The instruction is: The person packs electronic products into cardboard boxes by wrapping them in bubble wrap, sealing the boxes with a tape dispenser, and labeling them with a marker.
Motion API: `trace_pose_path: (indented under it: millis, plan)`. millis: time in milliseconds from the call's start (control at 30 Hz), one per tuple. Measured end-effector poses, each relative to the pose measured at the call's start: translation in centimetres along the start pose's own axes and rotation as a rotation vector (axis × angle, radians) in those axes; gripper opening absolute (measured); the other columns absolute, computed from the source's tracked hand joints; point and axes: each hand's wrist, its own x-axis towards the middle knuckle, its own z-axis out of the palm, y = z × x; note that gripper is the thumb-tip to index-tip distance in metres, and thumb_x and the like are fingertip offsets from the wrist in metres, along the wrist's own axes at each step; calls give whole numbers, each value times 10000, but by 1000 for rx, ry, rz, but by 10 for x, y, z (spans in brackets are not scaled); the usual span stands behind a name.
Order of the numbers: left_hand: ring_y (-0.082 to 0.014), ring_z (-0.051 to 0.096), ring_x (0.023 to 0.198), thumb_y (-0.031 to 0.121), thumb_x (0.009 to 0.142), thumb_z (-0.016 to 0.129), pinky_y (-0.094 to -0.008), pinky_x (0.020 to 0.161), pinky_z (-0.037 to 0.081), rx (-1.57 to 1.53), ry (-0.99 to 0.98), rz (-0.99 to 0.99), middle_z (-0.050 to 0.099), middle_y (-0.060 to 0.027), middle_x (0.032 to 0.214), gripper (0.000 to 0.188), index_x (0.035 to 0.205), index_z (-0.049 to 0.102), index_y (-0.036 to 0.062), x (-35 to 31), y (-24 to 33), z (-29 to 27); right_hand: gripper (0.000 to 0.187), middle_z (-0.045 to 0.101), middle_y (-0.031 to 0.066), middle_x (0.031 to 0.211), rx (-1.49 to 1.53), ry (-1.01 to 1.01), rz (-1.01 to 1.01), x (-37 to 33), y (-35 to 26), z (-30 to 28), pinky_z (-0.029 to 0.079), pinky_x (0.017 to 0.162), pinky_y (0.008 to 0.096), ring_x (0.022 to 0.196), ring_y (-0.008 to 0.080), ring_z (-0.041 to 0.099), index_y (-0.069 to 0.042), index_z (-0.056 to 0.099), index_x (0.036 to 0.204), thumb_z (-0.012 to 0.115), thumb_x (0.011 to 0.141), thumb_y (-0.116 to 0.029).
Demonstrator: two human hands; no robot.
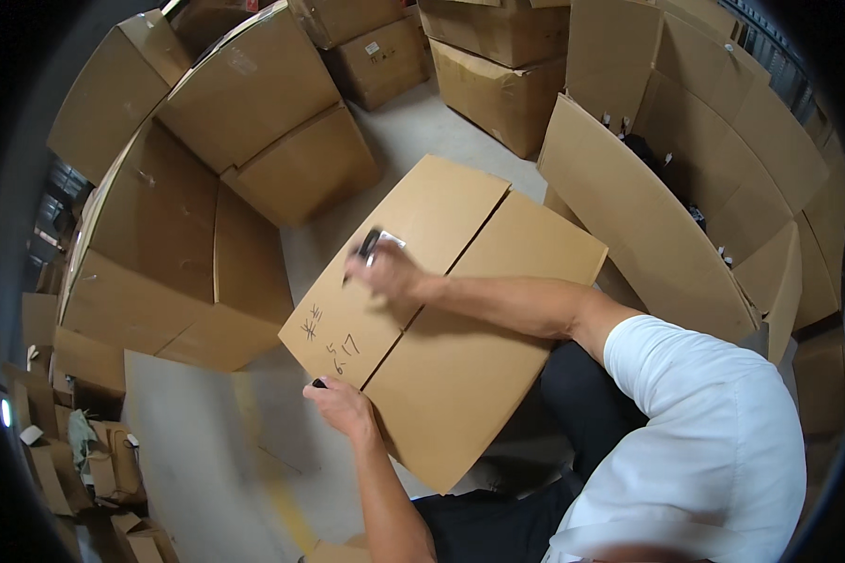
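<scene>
A closed cardboard box (479, 375) lies tilted in front of me, with a dark gap between its two top flaps. Handwritten black marks run along its left flap. My right hand (390, 272) is closed round a black marker (370, 244), somewhat blurred, over that flap near a small white label (391, 239). At the box's lower left edge, my left hand (341, 405) is closed with a small black cap (319, 383) between thumb and fingers. That hand also touches the box edge. My right forearm crosses the flap gap.
At the right stands a large open carton (648, 225) with dark items inside. Tall open cartons (160, 244) rise on the left, and closed boxes (502, 89) are stacked at the back. Grey floor (207, 441) with a yellow line shows at lower left.
</scene>
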Motion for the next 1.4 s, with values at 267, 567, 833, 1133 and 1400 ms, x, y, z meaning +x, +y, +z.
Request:
trace_pose_path:
  millis: [267,567,833,1133,1400]
  plan:
    - [-481,640,902,285,1053,394,-538,762,486,47,-35,-15,661,-298,961,327,1137,394,-31,1,6,-6,298,636,158,657,-287,137,-33,41,27,-50,514,672,407,638,303,634,0,568,669,524,840,-240]
    - [-472,647,896,284,1050,400,-534,758,487,24,-4,5,667,-289,962,321,1136,404,-26,0,5,1,318,576,138,564,-375,71,-122,41,40,-47,422,862,415,542,334,501,-31,490,572,525,779,-271]
    - [-475,647,913,310,1058,388,-537,768,489,24,-12,17,672,-290,974,340,1129,415,-22,2,0,1,276,588,155,574,-632,300,-162,49,48,-55,458,833,454,591,369,563,-29,537,602,535,785,-236]
    - [-471,635,939,395,1068,363,-542,809,491,-86,55,16,639,-293,1027,458,1101,469,-49,-2,9,-3,387,657,219,661,-254,499,-58,52,51,-59,536,609,463,674,392,677,17,597,650,563,868,-302]
    - [-326,596,943,336,1043,480,-448,843,475,10,408,365,593,-184,1063,407,1165,576,-39,-5,7,-9,226,618,56,672,260,65,257,-27,6,-25,536,481,335,602,146,588,-16,643,756,604,870,-207]
